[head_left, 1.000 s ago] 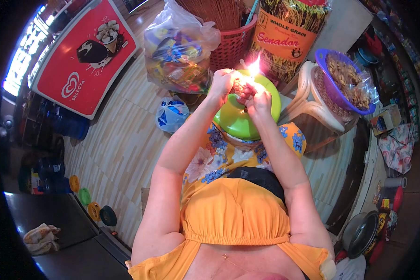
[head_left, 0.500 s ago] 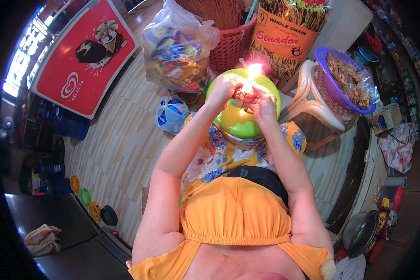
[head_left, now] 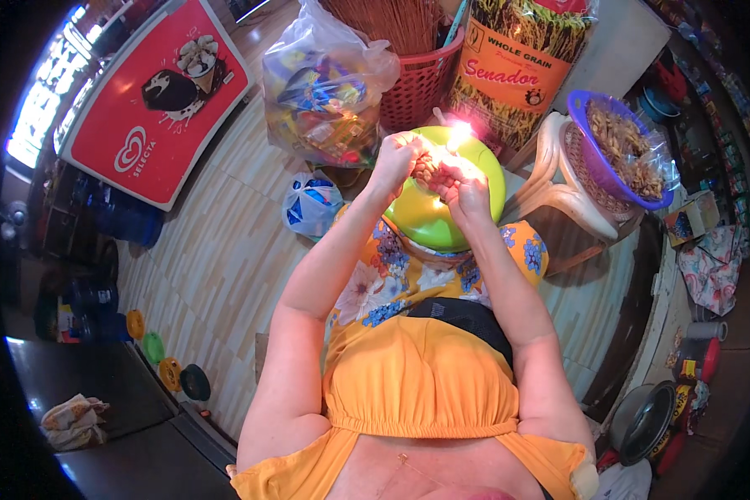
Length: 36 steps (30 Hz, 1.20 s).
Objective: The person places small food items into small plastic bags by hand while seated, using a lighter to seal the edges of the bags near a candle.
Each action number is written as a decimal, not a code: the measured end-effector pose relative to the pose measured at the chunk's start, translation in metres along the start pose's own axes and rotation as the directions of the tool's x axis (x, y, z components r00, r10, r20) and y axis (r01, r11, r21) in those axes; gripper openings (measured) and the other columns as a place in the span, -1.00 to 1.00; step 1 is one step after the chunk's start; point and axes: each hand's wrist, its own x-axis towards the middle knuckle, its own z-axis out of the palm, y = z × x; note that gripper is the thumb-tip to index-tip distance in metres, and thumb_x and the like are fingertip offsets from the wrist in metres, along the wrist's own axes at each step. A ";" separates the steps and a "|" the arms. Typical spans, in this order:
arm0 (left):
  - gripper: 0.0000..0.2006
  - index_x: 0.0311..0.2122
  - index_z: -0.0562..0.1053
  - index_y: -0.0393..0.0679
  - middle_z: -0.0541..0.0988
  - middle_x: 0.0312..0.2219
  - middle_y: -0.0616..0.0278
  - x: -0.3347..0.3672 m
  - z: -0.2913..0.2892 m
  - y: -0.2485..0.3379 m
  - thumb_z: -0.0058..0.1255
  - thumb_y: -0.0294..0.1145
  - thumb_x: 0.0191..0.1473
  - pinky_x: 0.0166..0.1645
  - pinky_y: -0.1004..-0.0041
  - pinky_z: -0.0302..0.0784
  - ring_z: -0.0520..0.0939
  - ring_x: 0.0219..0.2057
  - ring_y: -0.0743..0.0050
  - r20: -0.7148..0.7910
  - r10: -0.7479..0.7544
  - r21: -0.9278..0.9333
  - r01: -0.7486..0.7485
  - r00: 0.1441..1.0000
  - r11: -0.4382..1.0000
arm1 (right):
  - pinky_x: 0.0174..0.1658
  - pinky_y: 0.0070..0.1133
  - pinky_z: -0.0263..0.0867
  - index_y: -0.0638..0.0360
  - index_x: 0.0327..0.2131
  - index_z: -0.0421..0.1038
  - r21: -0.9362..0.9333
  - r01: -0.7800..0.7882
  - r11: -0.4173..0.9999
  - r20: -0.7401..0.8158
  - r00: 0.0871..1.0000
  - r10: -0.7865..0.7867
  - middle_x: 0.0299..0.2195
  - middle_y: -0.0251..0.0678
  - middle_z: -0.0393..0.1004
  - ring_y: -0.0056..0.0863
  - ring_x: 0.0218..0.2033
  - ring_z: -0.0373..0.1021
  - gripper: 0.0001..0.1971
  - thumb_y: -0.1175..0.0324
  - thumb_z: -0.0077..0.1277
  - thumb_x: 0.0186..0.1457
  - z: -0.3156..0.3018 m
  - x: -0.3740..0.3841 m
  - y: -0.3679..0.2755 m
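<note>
Both my hands meet over a round lime-green plastic tub or lid [head_left: 432, 227] resting at my lap. My left hand [head_left: 398, 158] is closed, its fingers pinching a small packet [head_left: 426, 171] with tan pieces in it. My right hand [head_left: 465, 187] is closed on the other side of the same packet, its fingertips close to the flame. Glare hides the packet's edge and exact make. A bright flame [head_left: 460, 133] burns just beyond my fingers, above the far part of the green surface; what carries it is washed out by light.
Ahead stand a clear bag of colourful packets [head_left: 329, 104], a red basket [head_left: 425, 87] with brown bristles and a rice sack [head_left: 517, 71]. At right, a purple basin [head_left: 596, 150] of bagged tan pieces sits on a rattan chair [head_left: 550, 179]. A small blue-white bag [head_left: 311, 204] lies left.
The view has shifted slightly, so the surroundings sit a little right and lower. Both hands stay at the packet near the flame; my left hand has edged slightly left against the green surface.
</note>
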 end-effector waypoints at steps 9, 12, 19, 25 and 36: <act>-0.82 -0.53 0.42 -0.31 0.46 -0.65 0.22 0.018 -0.001 0.005 -0.14 -0.42 -0.04 -0.60 0.61 0.36 0.45 -0.69 0.57 -0.057 -0.052 0.024 0.053 0.997 0.998 | -0.34 -0.40 0.36 0.35 -0.41 0.31 0.047 -0.060 0.997 -0.034 0.998 0.061 -0.52 -0.19 0.37 -0.35 -0.47 0.36 -0.86 0.44 -0.16 0.00 -0.011 0.025 0.008; -0.83 -0.52 0.43 -0.31 0.47 -0.64 0.20 0.028 -0.002 0.006 -0.12 -0.43 -0.06 -0.59 0.57 0.38 0.47 -0.67 0.52 -0.062 -0.017 0.043 0.019 0.998 0.999 | -0.34 -0.41 0.35 0.33 -0.42 0.31 0.077 -0.061 0.995 -0.078 0.995 0.067 -0.52 -0.21 0.37 -0.35 -0.46 0.36 -0.86 0.43 -0.14 -0.01 -0.009 0.029 0.010; -0.86 -0.53 0.44 -0.29 0.47 -0.64 0.23 0.023 0.008 0.026 -0.06 -0.42 -0.12 -0.60 0.56 0.39 0.47 -0.67 0.54 -0.030 -0.175 0.060 0.177 0.984 0.982 | -0.45 -0.49 0.38 0.31 -0.36 0.30 0.102 -0.018 0.995 -0.112 0.993 0.030 -0.52 -0.21 0.39 -0.40 -0.53 0.38 -0.83 0.42 -0.13 -0.03 -0.007 0.032 0.005; -0.87 -0.53 0.45 -0.28 0.49 -0.61 0.21 0.030 0.007 0.015 -0.05 -0.43 -0.13 -0.56 0.55 0.42 0.49 -0.64 0.52 -0.009 -0.114 0.082 0.115 0.993 0.990 | -0.41 -0.47 0.38 0.30 -0.35 0.30 0.101 -0.017 0.995 -0.111 0.993 0.028 -0.49 -0.21 0.40 -0.39 -0.51 0.38 -0.83 0.42 -0.13 -0.03 -0.007 0.029 0.003; -0.88 -0.58 0.42 -0.27 0.44 -0.65 0.27 0.017 0.020 0.017 -0.09 -0.47 -0.12 -0.61 0.56 0.34 0.43 -0.67 0.59 0.025 -0.142 0.079 0.139 0.990 0.987 | -0.42 -0.39 0.39 0.29 -0.38 0.29 0.094 0.009 0.996 -0.106 0.994 0.001 -0.51 -0.17 0.39 -0.34 -0.51 0.39 -0.89 0.47 -0.16 -0.02 -0.022 0.021 0.001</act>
